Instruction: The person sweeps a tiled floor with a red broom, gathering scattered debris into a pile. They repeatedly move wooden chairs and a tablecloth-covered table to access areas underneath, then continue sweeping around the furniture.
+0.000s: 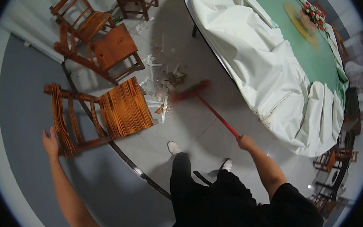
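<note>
My right hand (246, 143) is wrapped round the red handle of a broom (218, 116). The broom's red head, blurred, rests across the floor beside a heap of litter (162, 87): clear plastic scraps, white strips and small reddish bits. On the left, my left hand (50, 142) is beside the backrest of a wooden chair (123, 109), fingers stretched out and apart. Whether the palm touches the chair's back is hard to make out.
More wooden chairs (114, 46) stand along the wall at the upper left. On the right is a large round table with a bunched white cloth (267, 64), green cover and flower arrangement (313, 15). My shoes (174, 147) are on the tiled floor below the litter.
</note>
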### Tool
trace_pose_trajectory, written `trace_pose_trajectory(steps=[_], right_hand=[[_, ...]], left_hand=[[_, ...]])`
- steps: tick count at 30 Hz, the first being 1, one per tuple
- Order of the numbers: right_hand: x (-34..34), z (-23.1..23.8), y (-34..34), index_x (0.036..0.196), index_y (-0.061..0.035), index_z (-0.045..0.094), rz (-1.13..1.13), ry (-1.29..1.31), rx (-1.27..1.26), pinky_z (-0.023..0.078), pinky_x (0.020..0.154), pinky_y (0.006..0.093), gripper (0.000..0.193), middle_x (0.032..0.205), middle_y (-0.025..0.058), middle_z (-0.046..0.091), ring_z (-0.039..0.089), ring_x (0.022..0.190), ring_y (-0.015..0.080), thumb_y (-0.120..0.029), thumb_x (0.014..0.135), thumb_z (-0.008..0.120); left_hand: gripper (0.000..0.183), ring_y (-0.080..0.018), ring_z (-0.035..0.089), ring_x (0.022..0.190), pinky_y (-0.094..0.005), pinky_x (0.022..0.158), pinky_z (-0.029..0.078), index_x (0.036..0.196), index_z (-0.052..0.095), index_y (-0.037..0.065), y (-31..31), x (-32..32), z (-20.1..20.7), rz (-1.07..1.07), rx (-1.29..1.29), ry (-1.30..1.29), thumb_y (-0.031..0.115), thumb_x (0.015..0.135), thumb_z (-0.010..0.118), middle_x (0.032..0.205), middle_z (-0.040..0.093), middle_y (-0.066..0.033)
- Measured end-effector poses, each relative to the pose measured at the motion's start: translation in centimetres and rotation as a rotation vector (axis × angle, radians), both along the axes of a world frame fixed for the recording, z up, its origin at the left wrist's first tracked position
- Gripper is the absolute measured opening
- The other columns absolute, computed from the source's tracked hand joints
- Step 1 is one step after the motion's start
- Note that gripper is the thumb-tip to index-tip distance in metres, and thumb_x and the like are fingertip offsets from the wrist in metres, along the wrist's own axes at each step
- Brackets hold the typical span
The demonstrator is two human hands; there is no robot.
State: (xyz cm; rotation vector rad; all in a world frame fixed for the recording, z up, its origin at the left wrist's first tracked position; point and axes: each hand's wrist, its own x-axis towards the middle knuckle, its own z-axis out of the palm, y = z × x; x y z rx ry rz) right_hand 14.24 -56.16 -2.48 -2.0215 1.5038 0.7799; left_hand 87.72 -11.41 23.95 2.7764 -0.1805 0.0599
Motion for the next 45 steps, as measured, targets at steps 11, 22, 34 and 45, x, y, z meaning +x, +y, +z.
trace_pose_trajectory(steps=[11,22,34,45], right_hand=[[-3.9,13.8,12.5,0.092,0.0025,0.070,-0.355,0.103,0.049,0.051,0.083,0.0508,0.057,0.092,0.0283,0.067,0.064,0.090,0.0453,-0.052,0.092,0.052],[-5.3,10.8,9.1,0.092,0.0054,0.070,-0.442,0.011,0.120,0.053,0.078,0.0478,0.055,0.086,0.0294,0.067,0.067,0.088,0.0425,-0.048,0.090,0.056],[-6.6,11.7,0.3,0.091,-0.0024,0.053,-0.841,-0.696,0.744,0.036,0.042,0.0316,0.012,0.059,0.0021,0.046,0.044,0.046,0.0145,-0.012,0.090,0.059],[-15.5,11.8,-4.3,0.082,-0.0124,0.044,-0.571,-0.565,0.909,0.029,0.040,0.0282,0.015,0.058,-0.0046,0.037,0.037,0.044,0.0108,-0.010,0.090,0.056]], left_hand=[[0.035,-0.0255,0.062,0.063,-0.0452,0.057,0.053,0.094,0.054,0.007,-3.6,7.0,-3.5,0.167,-0.676,1.009,0.041,0.098,0.049,0.070,0.061,-0.0109],[0.012,-0.0180,0.050,0.058,-0.0311,0.058,0.045,0.078,0.049,0.006,-16.9,-12.2,-3.3,-0.054,-1.074,0.936,0.015,0.081,0.055,0.062,0.050,-0.0054],[0.022,-0.0164,0.047,0.072,-0.0313,0.067,0.042,0.097,0.048,0.000,-10.0,-50.3,3.6,0.280,-1.460,0.538,0.008,0.076,0.051,0.085,0.049,-0.0070],[0.060,-0.0159,0.053,0.093,-0.0289,0.083,0.043,0.124,0.049,0.002,-5.9,-87.7,3.5,0.480,-1.510,0.430,0.020,0.071,0.068,0.103,0.054,-0.0028]])
